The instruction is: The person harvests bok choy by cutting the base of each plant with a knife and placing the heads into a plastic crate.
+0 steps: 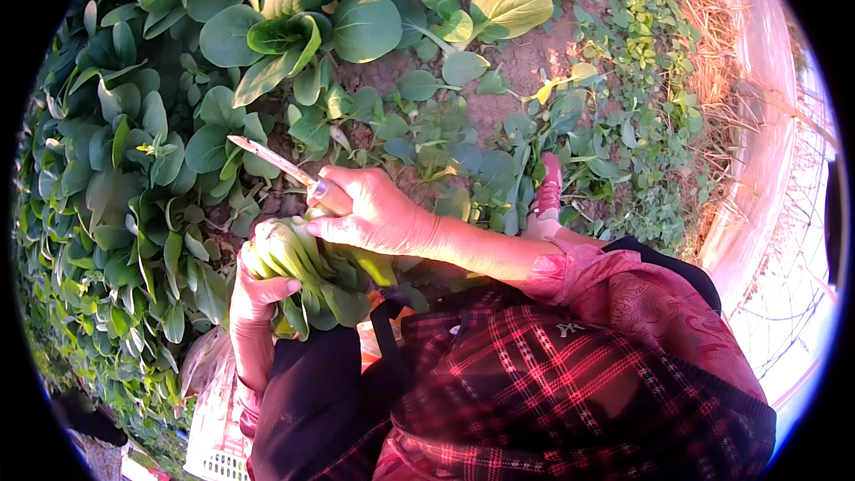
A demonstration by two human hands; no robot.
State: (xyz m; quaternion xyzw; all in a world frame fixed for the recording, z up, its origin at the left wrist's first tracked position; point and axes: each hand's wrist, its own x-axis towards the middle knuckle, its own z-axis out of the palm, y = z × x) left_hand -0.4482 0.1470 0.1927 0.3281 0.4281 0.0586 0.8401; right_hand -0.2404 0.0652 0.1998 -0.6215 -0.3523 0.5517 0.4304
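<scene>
My left hand is wrapped around a head of leafy greens like bok choy, its pale stalks turned up and its leaves hanging towards my lap. In my right hand is a knife with a narrow, worn blade, which points away to the upper left. The thumb of that hand touches the stalks of the same head, while the fingers close around the knife's handle. Leaves and the hand partly hide the head's far side.
Dense rows of growing greens fill the left. Ahead lie bare soil and a yellowing leaf. A white plastic basket stands by my left arm. My shoe, dry straw and plastic sheeting are at right.
</scene>
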